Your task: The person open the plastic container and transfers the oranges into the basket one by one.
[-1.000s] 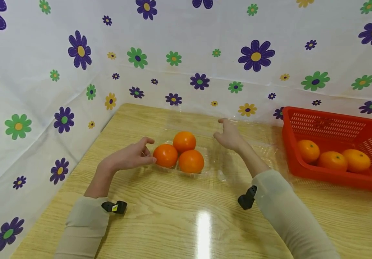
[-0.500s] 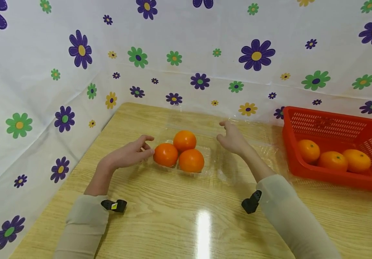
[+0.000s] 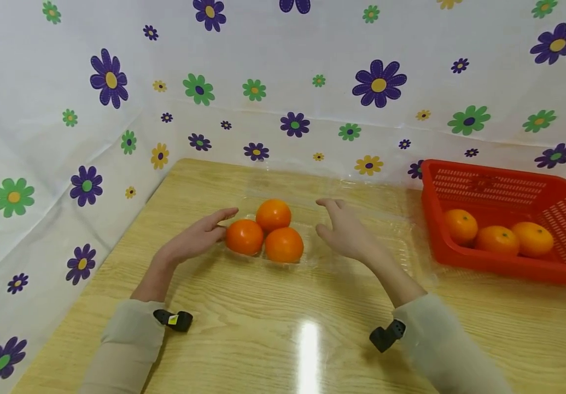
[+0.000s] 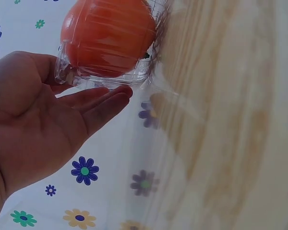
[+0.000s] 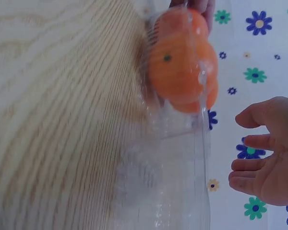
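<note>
Three oranges, among them a front one [image 3: 284, 245], a left one [image 3: 245, 237] and a rear one [image 3: 273, 215], sit in one half of a clear plastic clamshell box [image 5: 201, 143]. Its other half lies open to the right. At the box's left side is my left hand [image 3: 199, 238]; in the left wrist view its extended fingers [image 4: 105, 108] touch or nearly touch the plastic beside an orange [image 4: 110, 38]. My right hand [image 3: 349, 232] hovers over the opened half, right of the oranges. Its fingers are relaxed and hold nothing in the right wrist view.
A red perforated basket [image 3: 509, 268] with three more oranges [image 3: 496, 241] stands at the right. Flower-printed white cloth [image 3: 263, 54] hangs behind and to the left of the wooden table [image 3: 243, 328].
My right hand has drawn back toward me and its fingers now point more to the left. The left hand stays beside the box with slight finger movement. The head view has shifted a little.
</note>
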Motion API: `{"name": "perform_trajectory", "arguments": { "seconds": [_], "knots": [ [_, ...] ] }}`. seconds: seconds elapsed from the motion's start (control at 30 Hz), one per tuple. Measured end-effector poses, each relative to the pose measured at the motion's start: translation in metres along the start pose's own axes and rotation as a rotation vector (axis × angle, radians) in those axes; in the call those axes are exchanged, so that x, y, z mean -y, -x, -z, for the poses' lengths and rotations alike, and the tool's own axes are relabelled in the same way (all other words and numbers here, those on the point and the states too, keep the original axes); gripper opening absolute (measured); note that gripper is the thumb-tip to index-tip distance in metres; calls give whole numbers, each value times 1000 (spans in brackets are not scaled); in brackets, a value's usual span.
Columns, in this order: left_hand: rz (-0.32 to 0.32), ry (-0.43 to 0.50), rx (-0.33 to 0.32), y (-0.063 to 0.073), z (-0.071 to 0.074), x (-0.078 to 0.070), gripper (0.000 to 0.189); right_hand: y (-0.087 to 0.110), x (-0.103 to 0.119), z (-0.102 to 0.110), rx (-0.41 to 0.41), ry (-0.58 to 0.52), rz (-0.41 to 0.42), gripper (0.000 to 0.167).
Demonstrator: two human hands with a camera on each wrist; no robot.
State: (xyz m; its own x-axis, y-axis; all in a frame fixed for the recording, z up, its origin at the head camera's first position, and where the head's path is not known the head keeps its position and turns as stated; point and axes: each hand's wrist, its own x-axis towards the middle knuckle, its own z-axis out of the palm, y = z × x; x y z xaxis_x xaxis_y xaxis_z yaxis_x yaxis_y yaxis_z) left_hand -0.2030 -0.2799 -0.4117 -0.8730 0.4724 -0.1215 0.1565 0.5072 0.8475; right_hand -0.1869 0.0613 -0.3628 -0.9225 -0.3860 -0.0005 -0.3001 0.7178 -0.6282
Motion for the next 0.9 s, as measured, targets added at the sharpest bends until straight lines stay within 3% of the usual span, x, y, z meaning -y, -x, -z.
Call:
{"name": "perform_trajectory", "arguments": {
  "seconds": [0.33, 0.57, 0.8, 0.9],
  "knots": [
    [-33, 50, 27, 1, 0, 7, 55, 19, 27, -15, 50, -96, 60, 59],
    [-13, 118, 59, -1, -2, 8, 56, 23, 28, -34, 62, -180, 31, 67],
    [6, 103, 56, -1, -3, 4, 58, 20, 30, -51, 12, -88, 81, 69],
    [23, 97, 47, 0, -3, 6, 58, 19, 31, -56, 25, -66, 104, 68]
  ]
}}
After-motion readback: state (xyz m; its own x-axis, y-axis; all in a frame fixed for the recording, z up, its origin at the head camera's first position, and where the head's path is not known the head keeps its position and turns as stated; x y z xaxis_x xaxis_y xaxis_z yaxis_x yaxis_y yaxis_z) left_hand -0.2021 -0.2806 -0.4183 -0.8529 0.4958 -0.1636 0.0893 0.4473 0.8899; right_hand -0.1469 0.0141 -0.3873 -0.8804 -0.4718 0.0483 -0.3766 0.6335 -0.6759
